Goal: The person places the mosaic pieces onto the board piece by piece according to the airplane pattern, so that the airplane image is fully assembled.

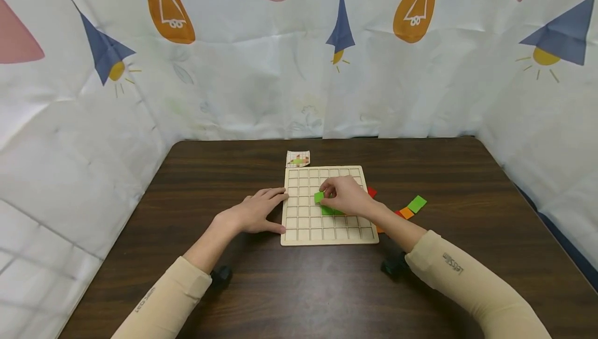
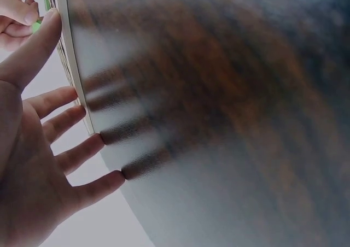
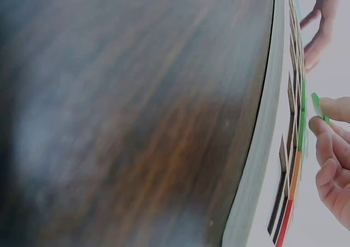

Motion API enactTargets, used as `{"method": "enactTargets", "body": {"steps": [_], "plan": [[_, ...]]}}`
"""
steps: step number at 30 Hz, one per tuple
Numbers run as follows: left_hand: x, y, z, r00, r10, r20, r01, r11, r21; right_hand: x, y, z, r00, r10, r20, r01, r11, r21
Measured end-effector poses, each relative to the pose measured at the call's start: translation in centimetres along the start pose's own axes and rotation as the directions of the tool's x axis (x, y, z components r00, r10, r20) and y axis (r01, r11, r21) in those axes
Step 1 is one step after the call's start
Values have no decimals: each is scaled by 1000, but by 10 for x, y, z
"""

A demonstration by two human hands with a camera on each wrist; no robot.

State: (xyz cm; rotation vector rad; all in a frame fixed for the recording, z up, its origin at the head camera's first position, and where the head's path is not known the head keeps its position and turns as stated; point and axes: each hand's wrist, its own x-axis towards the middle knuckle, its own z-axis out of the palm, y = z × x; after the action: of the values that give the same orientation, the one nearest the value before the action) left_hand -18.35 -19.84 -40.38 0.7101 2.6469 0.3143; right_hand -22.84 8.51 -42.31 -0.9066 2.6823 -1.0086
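Note:
A square wooden grid board [image 1: 303, 230] lies flat on the dark table. My right hand [image 1: 348, 196] is over its middle and pinches a green square tile [image 3: 316, 105] between thumb and fingertip, just above the board. Beneath that hand, green tiles [image 1: 329, 211] sit in the grid; in the right wrist view an orange tile [image 3: 296, 176] and a red tile [image 3: 284, 222] continue the row. My left hand [image 1: 257, 212] is spread at the board's left edge, its straight fingers and thumb touching that side.
Right of the board lie a loose green tile [image 1: 417, 204], an orange tile [image 1: 407, 213] and red ones, partly behind my right arm. A small pattern card [image 1: 298, 159] lies at the board's far left corner. A printed curtain [image 1: 233, 84] hangs behind the table [image 1: 317, 287].

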Motion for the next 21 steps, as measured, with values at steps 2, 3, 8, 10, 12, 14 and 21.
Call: {"method": "enactTargets", "body": {"steps": [2, 3, 8, 10, 12, 14, 21], "plan": [[0, 0, 0, 1000, -1, 1, 1, 1000, 4, 1, -1, 1, 1000, 6, 5, -6, 1000, -8], [1, 0, 1, 1000, -3, 3, 3, 1000, 5, 1, -2, 2, 1000, 8, 5, -8, 1000, -17], [1, 0, 1, 1000, -7, -2, 7, 1000, 6, 5, -6, 5, 1000, 5, 5, -5, 998, -68], [1, 0, 1, 1000, -3, -4, 3, 1000, 7, 6, -7, 5, 1000, 1, 7, 0, 996, -84], [0, 0, 1, 1000, 2, -8, -2, 1000, 10, 7, -8, 6, 1000, -1, 13, 2, 996, -89], [0, 0, 1, 1000, 2, -8, -2, 1000, 13, 8, -8, 6, 1000, 0, 20, 2, 996, -90], [0, 0, 1, 1000, -2, -15, 3, 1000, 11, 9, -8, 6, 999, 7, 48, -3, 996, -89]]}}
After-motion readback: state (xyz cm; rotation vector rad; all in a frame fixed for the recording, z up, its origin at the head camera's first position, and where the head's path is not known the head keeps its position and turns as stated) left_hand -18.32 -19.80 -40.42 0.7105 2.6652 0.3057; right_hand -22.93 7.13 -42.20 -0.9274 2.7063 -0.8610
